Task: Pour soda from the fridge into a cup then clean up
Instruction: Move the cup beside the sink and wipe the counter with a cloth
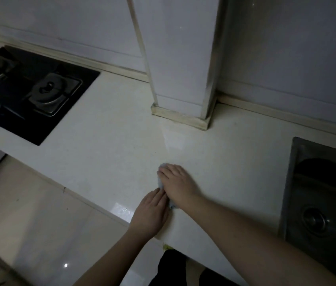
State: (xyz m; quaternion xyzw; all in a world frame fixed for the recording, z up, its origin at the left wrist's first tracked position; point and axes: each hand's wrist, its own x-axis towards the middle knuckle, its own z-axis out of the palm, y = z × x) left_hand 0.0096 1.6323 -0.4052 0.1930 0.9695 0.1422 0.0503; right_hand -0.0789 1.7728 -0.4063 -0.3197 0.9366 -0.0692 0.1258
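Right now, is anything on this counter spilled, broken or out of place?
Nothing stands out. The right hand presses a light blue cloth flat on the white counter, the left hand beside it. No puddle or damage shows, though the picture is dim.

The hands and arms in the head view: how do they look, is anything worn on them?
Both forearms are bare, no sleeve in view. The left hand and right hand carry no glove, and no ring, watch or bracelet is visible. The dim picture hides finer marks.
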